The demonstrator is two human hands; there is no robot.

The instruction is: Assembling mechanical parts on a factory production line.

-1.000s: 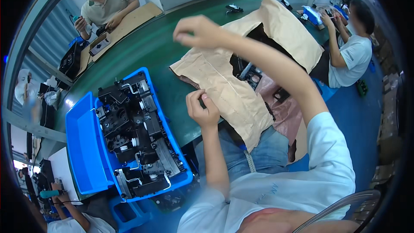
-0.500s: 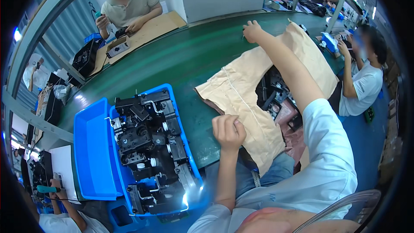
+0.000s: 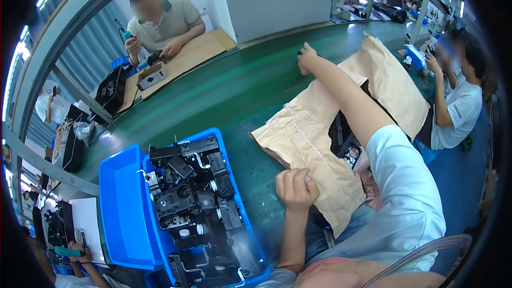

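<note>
My left hand (image 3: pixel 297 188) is closed in a loose fist, with nothing seen sticking out of it. It is beside the near left edge of a large opened brown paper sack (image 3: pixel 290 133). My right arm reaches across the sack, and my right hand (image 3: pixel 306 60) is over the green work surface beyond it. Its fingers are curled, with a small dark thing at the tips, too small to name. Black mechanical parts (image 3: pixel 341 133) and pink wrapping (image 3: pixel 368 184) show in the sack's opening, partly hidden by my right arm.
On my left, a blue bin (image 3: pixel 216 133) holds several black mechanical assemblies (image 3: pixel 186 197); another blue bin (image 3: pixel 125 208) stands against it. The green work surface (image 3: pixel 213 93) runs across the front. Co-workers sit across it, at right and at lower left. A grey metal frame rises at left.
My view has shifted, so the bins and sack appear lower. My right hand has drawn back slightly across the green surface. My left hand stays closed near the sack's edge.
</note>
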